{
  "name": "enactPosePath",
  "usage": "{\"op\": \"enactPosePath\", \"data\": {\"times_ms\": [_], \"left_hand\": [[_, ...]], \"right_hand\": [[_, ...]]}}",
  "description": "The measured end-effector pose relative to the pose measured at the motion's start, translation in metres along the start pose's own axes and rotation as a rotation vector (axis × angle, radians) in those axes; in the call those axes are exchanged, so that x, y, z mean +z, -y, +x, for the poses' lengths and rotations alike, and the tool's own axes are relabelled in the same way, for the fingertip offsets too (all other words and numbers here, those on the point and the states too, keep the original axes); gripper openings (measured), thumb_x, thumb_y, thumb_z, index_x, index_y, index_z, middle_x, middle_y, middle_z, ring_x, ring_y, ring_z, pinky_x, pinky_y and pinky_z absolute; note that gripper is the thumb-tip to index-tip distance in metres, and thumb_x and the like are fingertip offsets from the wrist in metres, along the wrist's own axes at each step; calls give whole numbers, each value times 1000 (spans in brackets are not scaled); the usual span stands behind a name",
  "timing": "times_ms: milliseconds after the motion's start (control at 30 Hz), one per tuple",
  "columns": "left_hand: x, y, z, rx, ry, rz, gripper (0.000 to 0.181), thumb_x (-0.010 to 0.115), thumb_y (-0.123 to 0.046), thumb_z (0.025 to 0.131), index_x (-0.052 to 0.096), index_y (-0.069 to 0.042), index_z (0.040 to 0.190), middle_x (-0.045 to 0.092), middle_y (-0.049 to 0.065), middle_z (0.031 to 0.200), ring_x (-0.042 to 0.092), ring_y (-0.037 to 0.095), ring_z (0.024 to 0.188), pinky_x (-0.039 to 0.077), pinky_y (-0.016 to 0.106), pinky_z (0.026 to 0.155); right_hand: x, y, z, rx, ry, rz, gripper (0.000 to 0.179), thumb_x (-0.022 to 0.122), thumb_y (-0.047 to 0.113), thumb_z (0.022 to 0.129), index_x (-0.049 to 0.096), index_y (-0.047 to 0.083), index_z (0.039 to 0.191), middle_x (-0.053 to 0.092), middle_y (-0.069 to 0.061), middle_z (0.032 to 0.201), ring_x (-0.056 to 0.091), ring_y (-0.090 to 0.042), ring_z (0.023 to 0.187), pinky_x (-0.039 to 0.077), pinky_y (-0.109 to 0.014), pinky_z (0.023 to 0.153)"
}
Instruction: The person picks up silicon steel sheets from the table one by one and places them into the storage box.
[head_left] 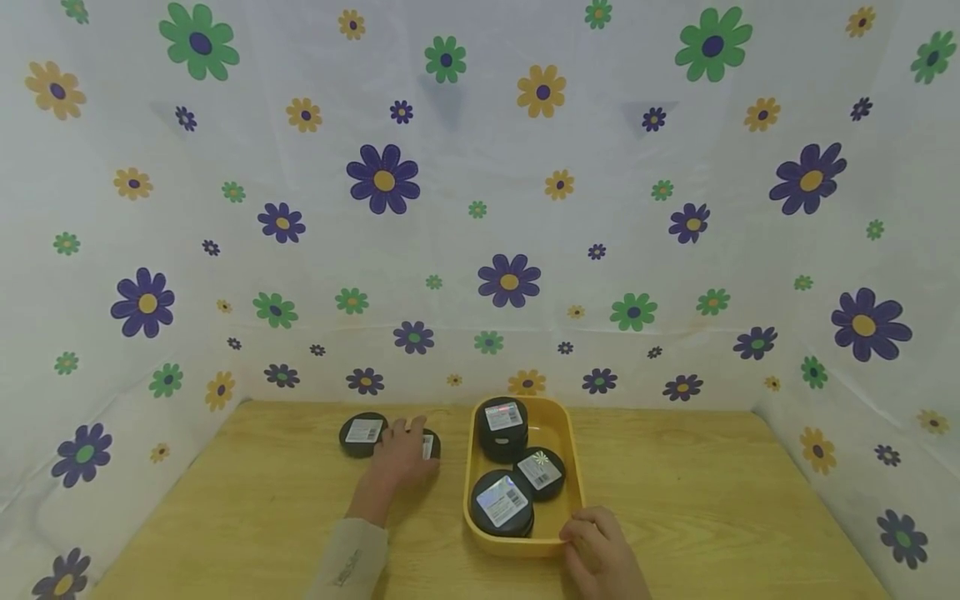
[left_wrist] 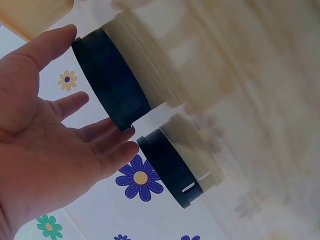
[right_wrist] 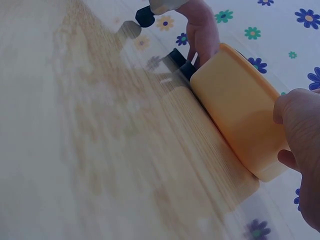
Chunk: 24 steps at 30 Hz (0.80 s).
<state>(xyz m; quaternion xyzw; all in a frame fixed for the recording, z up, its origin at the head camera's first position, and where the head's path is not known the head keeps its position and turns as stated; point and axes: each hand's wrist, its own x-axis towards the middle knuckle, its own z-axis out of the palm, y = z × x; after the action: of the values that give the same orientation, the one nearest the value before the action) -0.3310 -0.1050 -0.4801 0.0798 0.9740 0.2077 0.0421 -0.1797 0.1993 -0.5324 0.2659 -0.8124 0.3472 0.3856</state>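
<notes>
Two black round cases with white labels lie flat on the table left of a yellow plastic tub (head_left: 577, 467). My left hand (head_left: 401, 457) is spread over the nearer-to-tub black round case (head_left: 431, 444), partly covering it. In the left wrist view, the thumb tip is at one edge of that case (left_wrist: 112, 77), with fingertips at its opposite side. The little finger reaches the edge of the other black round case (left_wrist: 170, 167), which has a slot in its side. My right hand (head_left: 602, 554) grips the tub's near right corner at the rim.
Inside the tub are a stack of black cases (head_left: 503, 429) at the back, a smaller case (head_left: 540, 473) at mid right and a larger pile (head_left: 502, 502) in front. The wooden table (head_left: 675, 492) is bordered by a white flowered sheet (head_left: 630, 350) behind and at both sides.
</notes>
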Motion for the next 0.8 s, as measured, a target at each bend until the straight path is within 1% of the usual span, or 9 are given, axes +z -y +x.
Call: {"op": "enactPosePath", "data": {"times_ms": [133, 233, 367, 433, 500, 567, 667, 800], "left_hand": [[0, 0, 0, -6, 7, 10, 77, 73, -25, 85, 35, 0, 148, 33, 35, 146, 32, 54, 134, 30, 67, 106], [0, -1, 0, -8, 6, 10, 77, 73, -24, 84, 36, -1, 148, 32, 34, 146, 32, 53, 134, 29, 67, 107], [0, -1, 1, -5, -4, 1, 76, 73, -22, 83, 37, -1, 147, 32, 33, 146, 33, 53, 133, 31, 67, 105], [0, 0, 1, -7, -6, -2, 76, 74, -22, 82, 38, -1, 146, 33, 33, 145, 34, 53, 131, 33, 67, 103], [0, 0, 2, -11, -4, -4, 77, 74, -21, 81, 38, -1, 146, 33, 32, 145, 35, 53, 131, 35, 67, 101], [0, 0, 2, -19, 0, -10, 78, 75, -22, 81, 38, -1, 146, 32, 32, 146, 34, 53, 131, 37, 68, 100], [-1, 1, 2, -26, 10, -12, 79, 75, -23, 80, 38, -1, 146, 31, 33, 146, 33, 53, 132, 37, 68, 100], [-2, 0, 2, -33, 26, -3, 79, 75, -25, 80, 40, 0, 146, 35, 33, 143, 34, 53, 131, 36, 67, 101]], "right_hand": [[0, -1, 0, -7, 9, 23, 21, 69, 0, 76, 65, 15, 91, 56, -2, 101, 53, -15, 95, 37, -11, 94], [-1, 0, 1, 0, 18, 26, 23, 69, -1, 75, 65, 15, 91, 56, -1, 101, 53, -15, 95, 37, -11, 94], [-2, 1, 2, 0, 19, 11, 38, 74, -9, 63, 65, 16, 91, 56, 0, 101, 53, -15, 94, 37, -11, 93], [-2, 2, 2, 7, 25, 1, 40, 74, -10, 61, 65, 16, 90, 56, 1, 100, 53, -14, 94, 37, -11, 93], [-2, 2, 2, 18, 33, -5, 40, 74, -9, 62, 65, 17, 90, 56, 1, 101, 53, -13, 94, 38, -11, 92], [-2, 1, 2, 14, 29, -17, 39, 75, -8, 61, 65, 17, 90, 56, 2, 101, 53, -12, 94, 38, -11, 92], [-2, 0, 1, -1, 20, -6, 39, 74, -9, 61, 65, 16, 90, 56, 1, 101, 54, -14, 94, 38, -11, 93], [-1, -1, 1, -6, 19, 10, 33, 72, -6, 68, 64, 16, 91, 56, -1, 101, 53, -15, 94, 36, -10, 95]]}}
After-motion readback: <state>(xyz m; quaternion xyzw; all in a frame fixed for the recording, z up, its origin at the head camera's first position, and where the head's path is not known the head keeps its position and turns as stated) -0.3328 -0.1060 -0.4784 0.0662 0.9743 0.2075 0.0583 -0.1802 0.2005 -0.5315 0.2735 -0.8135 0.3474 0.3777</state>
